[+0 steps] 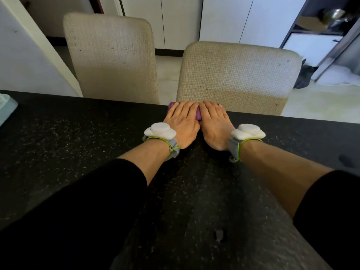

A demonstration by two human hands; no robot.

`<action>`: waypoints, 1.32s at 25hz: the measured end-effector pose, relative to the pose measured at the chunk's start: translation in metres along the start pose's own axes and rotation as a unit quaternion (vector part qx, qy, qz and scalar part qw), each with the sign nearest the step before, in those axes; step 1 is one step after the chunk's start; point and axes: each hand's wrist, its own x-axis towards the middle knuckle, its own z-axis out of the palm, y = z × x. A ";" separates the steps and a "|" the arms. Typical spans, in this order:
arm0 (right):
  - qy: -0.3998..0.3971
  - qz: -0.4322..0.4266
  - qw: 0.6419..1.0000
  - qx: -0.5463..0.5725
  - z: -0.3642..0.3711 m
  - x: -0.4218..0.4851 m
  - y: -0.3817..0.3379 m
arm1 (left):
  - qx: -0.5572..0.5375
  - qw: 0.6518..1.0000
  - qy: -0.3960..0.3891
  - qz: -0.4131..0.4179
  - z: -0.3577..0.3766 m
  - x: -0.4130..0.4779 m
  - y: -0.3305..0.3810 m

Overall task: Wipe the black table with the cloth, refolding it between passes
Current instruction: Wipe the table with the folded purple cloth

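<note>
Two woven beige chairs (233, 75) stand against the far edge of the speckled black table (78, 137). There, the left hand (182, 119) and right hand (214, 121) press flat, fingers straight, on the folded purple cloth (198, 115).

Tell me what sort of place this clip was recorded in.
Probably a home dining area beside a kitchen: a black speckled table, two fabric chairs at its far edge, white cupboards behind, and a metal bowl on a shelf at top right.
</note>
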 end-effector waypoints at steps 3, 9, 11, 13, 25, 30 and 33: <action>-0.007 -0.009 1.000 0.005 -0.003 0.001 0.001 | 0.000 1.000 0.005 -0.012 0.000 0.002 0.003; -0.013 -0.013 1.000 0.006 -0.007 -0.064 0.005 | -0.002 0.999 -0.049 -0.005 -0.011 -0.041 0.044; -0.020 -0.006 1.000 0.004 -0.009 -0.095 0.006 | 0.004 0.998 -0.064 0.001 -0.013 -0.062 0.064; -0.024 0.003 1.000 0.005 -0.011 -0.127 0.005 | 0.015 0.997 -0.074 0.003 -0.014 -0.085 0.084; -0.059 0.015 0.998 0.002 -0.022 -0.256 0.004 | -0.004 0.997 -0.069 0.028 -0.016 -0.178 0.164; -0.049 -0.002 0.999 0.011 -0.019 -0.220 0.030 | -0.005 0.997 -0.079 0.020 -0.013 -0.146 0.159; -0.031 -0.002 0.999 0.009 -0.020 -0.185 0.047 | -0.007 0.998 -0.059 -0.005 -0.012 -0.108 0.155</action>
